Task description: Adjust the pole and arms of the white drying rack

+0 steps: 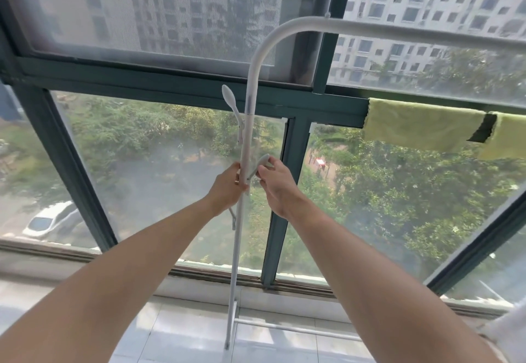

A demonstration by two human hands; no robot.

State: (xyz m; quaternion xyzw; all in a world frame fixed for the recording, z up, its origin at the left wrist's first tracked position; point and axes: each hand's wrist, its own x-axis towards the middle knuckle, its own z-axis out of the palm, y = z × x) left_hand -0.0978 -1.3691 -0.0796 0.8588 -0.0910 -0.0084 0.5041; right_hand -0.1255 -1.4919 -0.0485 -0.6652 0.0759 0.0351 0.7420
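A white drying rack [247,140] stands on the tiled floor [176,331] just inside a green-framed window [182,83]. Its pole [238,237] rises from a foot bar [296,328] near the sill, then bends at the top into a rail [398,31] running off to the right.

The left hand [227,187] is wrapped around the pole about midway up, fingers closed on it, a ring showing on one finger. The right hand [274,182] is just beside it on the pole's right, thumb and fingertips pinched on a small paddle-tipped arm [259,165] that angles up and away from the pole. The two hands nearly touch, with the pole between them.

Higher up on the pole's left side a second arm [232,103] stands nearly upright, its rounded tip free. Another short arm [232,216] hangs below the left hand, partly hidden by the wrist.

Well to the right, a yellow-green cloth [424,126] is draped over the window's crossbar. No containers are visible.
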